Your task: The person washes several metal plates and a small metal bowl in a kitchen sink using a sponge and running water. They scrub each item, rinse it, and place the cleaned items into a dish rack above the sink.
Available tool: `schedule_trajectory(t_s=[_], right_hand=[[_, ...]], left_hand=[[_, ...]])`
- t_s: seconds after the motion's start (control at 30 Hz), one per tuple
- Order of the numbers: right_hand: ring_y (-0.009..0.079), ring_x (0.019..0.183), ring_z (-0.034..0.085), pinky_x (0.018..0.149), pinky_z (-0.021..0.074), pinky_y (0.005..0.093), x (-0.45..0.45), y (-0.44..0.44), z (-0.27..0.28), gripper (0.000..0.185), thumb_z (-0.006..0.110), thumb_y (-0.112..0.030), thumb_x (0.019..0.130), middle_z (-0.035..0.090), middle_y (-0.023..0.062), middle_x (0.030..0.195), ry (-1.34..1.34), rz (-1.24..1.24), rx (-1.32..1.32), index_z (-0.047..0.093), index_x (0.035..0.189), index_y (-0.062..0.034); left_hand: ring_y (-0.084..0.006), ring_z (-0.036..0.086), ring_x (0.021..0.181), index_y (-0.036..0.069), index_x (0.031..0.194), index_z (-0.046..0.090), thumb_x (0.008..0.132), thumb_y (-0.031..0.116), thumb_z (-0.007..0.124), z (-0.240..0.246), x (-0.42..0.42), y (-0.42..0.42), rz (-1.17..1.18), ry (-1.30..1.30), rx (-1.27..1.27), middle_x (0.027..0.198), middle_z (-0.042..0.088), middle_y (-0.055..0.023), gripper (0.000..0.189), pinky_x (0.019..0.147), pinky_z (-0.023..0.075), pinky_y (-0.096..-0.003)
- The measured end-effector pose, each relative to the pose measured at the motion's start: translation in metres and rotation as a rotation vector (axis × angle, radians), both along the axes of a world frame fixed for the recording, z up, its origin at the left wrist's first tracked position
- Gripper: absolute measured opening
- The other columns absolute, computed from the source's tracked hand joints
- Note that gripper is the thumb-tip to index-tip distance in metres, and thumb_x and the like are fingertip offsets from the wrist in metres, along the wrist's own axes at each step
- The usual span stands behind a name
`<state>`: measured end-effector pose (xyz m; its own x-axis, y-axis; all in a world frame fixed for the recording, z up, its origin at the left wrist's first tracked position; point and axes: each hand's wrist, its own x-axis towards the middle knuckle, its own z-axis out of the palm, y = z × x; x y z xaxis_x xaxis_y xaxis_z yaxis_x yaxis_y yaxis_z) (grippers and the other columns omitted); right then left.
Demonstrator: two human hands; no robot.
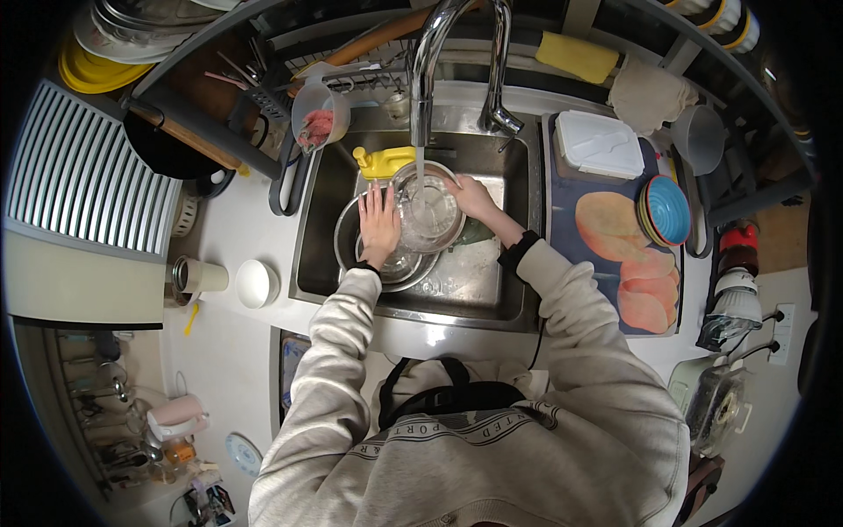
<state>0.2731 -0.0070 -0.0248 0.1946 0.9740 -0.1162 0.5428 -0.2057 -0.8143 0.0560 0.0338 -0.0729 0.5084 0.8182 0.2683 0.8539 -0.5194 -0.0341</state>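
A stream of water falls from the chrome faucet point(421, 85) into a shiny round bowl point(431, 230), tilted over the sink point(461, 283). My right hand point(473, 197) grips this bowl by its right rim. My left hand point(380, 224) is at its left side, palm down with fingers stretched out; whether it bears on the bowl is hard to tell. Beneath my left hand, a larger metal bowl point(344, 230) sits in the sink with another shiny bowl point(398, 267) inside it. A dark green item point(475, 232), partly hidden, lies on the sink floor.
A yellow bottle point(388, 162) lies at the sink's back. Left are a plastic jug point(323, 109) with a pink cloth, a white bowl point(257, 284) and a cream cup point(209, 274). On the right, a mat point(566, 263) carries a lidded container point(599, 145) and stacked bowls point(666, 209).
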Motion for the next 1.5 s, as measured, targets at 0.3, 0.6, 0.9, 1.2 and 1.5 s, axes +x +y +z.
schedule_trajectory(t_s=[0.3, 0.6, 0.9, 1.2, 1.5], right_hand=[[0.0366, 0.083, 0.055, 0.071, 0.0420, 0.0373, 0.009, -0.014, 0.001, 0.044, 0.044, -0.039, 0.085, 0.058, 0.0232, 0.084, -0.052, -0.063, 0.042, 0.054, 0.090, 0.0037], [0.0371, 0.078, 0.056, 0.068, 0.0424, 0.0384, 0.026, -0.037, 0.011, 0.043, 0.045, -0.039, 0.085, 0.057, 0.0228, 0.078, -0.022, -0.157, 0.078, 0.054, 0.087, 0.0033], [0.0417, 0.080, 0.054, 0.068, 0.0418, 0.0426, 0.034, -0.057, 0.003, 0.045, 0.042, -0.038, 0.086, 0.056, 0.0262, 0.078, 0.052, -0.172, 0.094, 0.051, 0.086, 0.0055], [0.0271, 0.088, 0.057, 0.076, 0.0408, 0.0315, 0.048, -0.075, -0.026, 0.033, 0.046, -0.026, 0.086, 0.059, 0.0171, 0.091, 0.088, -0.203, 0.009, 0.050, 0.104, 0.0024], [0.0129, 0.086, 0.052, 0.077, 0.0395, 0.0261, 0.052, -0.087, -0.041, 0.026, 0.049, -0.010, 0.084, 0.058, 0.0070, 0.095, 0.452, -0.252, 0.024, 0.049, 0.109, -0.0010]], left_hand=[[-0.0401, 0.021, 0.122, -0.010, 0.129, 0.013, 0.084, 0.031, 0.040, -0.011, 0.054, -0.005, 0.272, -0.398, -0.196, 0.131, 0.019, -0.0307, 0.066, 0.101, 0.0162, -0.0459], [-0.0358, 0.015, 0.126, -0.002, 0.132, 0.012, 0.085, 0.033, 0.037, -0.001, 0.073, -0.007, -0.001, -0.447, -0.259, 0.136, 0.014, -0.0231, 0.064, 0.103, 0.0144, -0.0409], [-0.0305, 0.057, 0.083, 0.001, 0.099, 0.058, 0.089, 0.036, 0.036, -0.016, 0.060, 0.013, 0.397, -0.913, -0.979, 0.085, 0.061, -0.0154, 0.043, 0.076, 0.0423, -0.0356], [-0.0109, 0.052, 0.067, 0.005, 0.092, 0.060, 0.085, 0.017, 0.054, -0.020, 0.077, 0.004, 0.382, -1.452, -1.186, 0.078, 0.057, -0.0008, 0.015, 0.060, 0.0429, -0.0269], [-0.0099, 0.051, 0.077, 0.001, 0.103, 0.055, 0.085, 0.016, 0.053, -0.004, 0.075, 0.007, 0.141, -1.345, -1.226, 0.085, 0.057, -0.0005, 0.024, 0.070, 0.0407, -0.0235]])
